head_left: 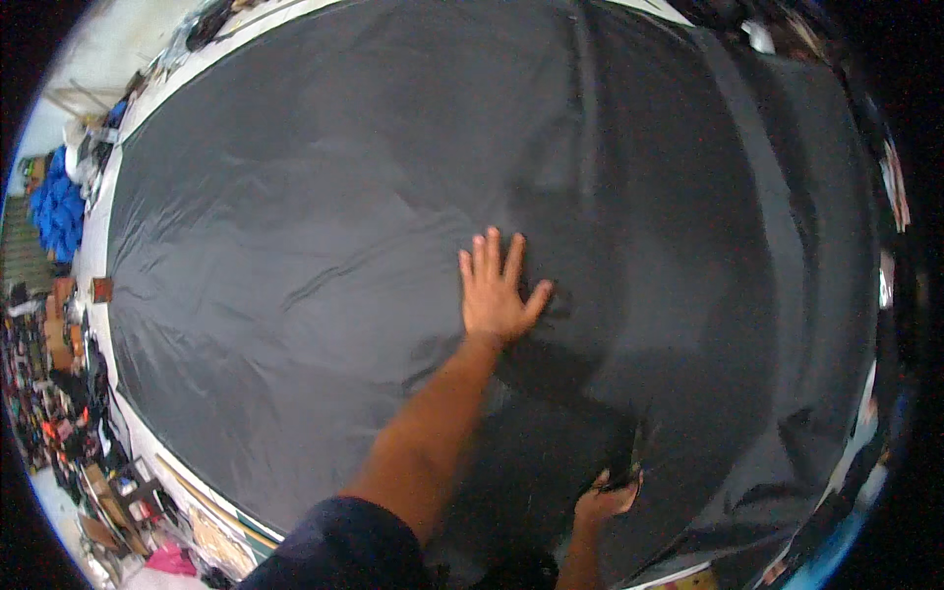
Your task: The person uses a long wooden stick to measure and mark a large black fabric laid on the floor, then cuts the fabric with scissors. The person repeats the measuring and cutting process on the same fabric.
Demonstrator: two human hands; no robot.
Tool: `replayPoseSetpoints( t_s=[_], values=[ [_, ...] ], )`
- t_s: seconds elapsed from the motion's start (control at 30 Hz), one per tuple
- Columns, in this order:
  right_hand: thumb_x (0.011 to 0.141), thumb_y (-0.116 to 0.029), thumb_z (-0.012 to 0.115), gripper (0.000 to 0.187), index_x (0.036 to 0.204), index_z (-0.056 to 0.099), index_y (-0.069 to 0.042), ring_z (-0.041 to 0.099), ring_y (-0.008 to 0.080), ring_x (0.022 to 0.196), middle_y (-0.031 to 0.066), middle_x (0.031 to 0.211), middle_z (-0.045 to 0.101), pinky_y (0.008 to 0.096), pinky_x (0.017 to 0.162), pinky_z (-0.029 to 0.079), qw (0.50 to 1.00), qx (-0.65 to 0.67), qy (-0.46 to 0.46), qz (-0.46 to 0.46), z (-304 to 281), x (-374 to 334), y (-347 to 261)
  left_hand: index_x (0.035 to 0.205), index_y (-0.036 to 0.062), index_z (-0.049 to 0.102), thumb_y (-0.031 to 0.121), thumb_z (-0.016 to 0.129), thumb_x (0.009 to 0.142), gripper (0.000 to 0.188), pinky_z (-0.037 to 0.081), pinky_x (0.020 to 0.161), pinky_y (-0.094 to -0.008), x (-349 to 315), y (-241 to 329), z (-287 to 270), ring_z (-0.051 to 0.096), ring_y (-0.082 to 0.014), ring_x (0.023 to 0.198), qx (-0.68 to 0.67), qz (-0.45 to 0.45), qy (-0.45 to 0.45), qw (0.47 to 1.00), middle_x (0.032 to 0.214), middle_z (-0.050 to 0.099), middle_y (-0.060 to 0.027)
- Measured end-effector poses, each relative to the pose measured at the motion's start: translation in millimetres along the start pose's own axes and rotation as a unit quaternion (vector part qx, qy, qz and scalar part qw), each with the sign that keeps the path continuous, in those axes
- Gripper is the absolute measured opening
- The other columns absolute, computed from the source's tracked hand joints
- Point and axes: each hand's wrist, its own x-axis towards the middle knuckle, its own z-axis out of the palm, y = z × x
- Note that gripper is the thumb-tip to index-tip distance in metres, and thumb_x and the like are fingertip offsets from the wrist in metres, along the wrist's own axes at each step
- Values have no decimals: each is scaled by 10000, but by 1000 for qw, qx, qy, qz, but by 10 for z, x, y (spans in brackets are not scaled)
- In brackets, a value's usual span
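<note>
Black fabric [295,246] lies mostly smoothed; your left hand [495,291] presses flat, fingers spread, while your right hand [608,497] pinches the near edge, left side still creased.

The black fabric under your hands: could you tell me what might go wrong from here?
The black fabric is creased left of the flat left hand, so folds may get pressed in. The right hand grips only an edge near the table rim; a tug might drag the sheet askew.

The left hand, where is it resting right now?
In the head view the left hand lies flat, fingers spread, near the middle of the black fabric, up and left of the right hand, which grips the cloth's near edge.
</note>
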Motion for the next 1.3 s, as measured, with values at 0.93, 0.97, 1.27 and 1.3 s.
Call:
replayPoseSetpoints(
  t_s=[0.93, 0.97, 1.27, 1.3],
  values=[
    [884, -265, 684, 391, 1077, 502, 22, 625, 444, 903, 255, 974, 622, 520, 784, 488, 967, 142, -141, 160, -2436, -4345, 2956, 1328, 22, 533, 431, 649, 896, 606, 462, 970, -424, -8903, -2980, -2478, 568, -325, 1143, -55, -404, -257, 876, 1262, 596, -190],
    [875, -235, 677, 404, 1113, 486, 30, 618, 450, 950, 273, 1035, 608, 522, 810, 492, 963, 133, -151, 179, -2455, -4704, 3065, 1315, 12, 539, 419, 651, 899, 592, 468, 955, -420, -9042, -2931, -2413, 575, -318, 1122, -68, -396, -261, 878, 1245, 603, -186],
    [828, -183, 618, 320, 1093, 617, -4, 680, 356, 988, 201, 1016, 683, 451, 866, 552, 920, -36, -340, 191, -1979, -5515, 3463, 1196, -73, 594, 306, 670, 932, 468, 525, 821, -384, -8722, -3314, -2587, 641, -252, 935, -214, -230, -67, 947, 1087, 668, -153],
    [841, -207, 610, 261, 1021, 692, -36, 707, 322, 958, 156, 973, 722, 424, 821, 577, 908, -141, -395, 20, -2001, -5413, 3701, 1149, -57, 612, 214, 656, 945, 342, 509, 755, -318, -8612, -3046, -2435, 606, -181, 866, -296, -157, 59, 940, 1001, 647, -79]
  ],
)
